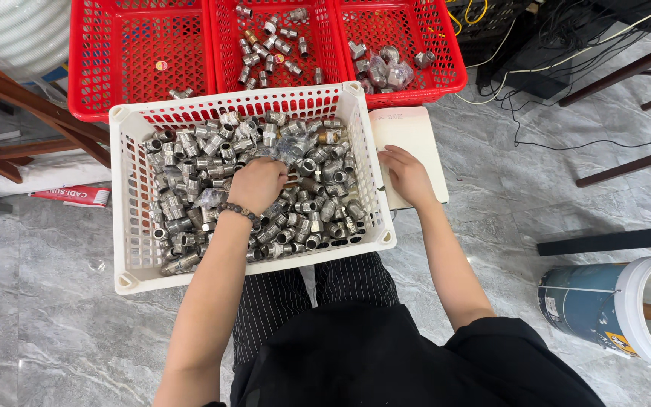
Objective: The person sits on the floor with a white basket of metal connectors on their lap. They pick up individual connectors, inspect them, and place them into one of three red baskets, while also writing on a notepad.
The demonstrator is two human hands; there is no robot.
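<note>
Grey marble floor [77,324] carries a white perforated plastic basket [131,226] of loose silver metal pipe fittings [190,151]. Left hand [258,183] is buried closed among them, contents not discernible; right hand [407,175] lies flat and empty on a cream notebook [416,132]. Fittings could be spilled if snagged by the bracelet.

The left hand [258,183] is curled knuckles-up, fingers tucked under; the right hand [407,175] lies flat, farther right.

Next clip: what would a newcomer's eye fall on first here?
First the white basket at centre, heaped with silvery metal pipe fittings, with the left hand, a beaded bracelet on its wrist, dug into the pile. Next the red baskets behind it, each holding a few fittings. The right hand rests on a pale notebook beside the white basket.
</note>
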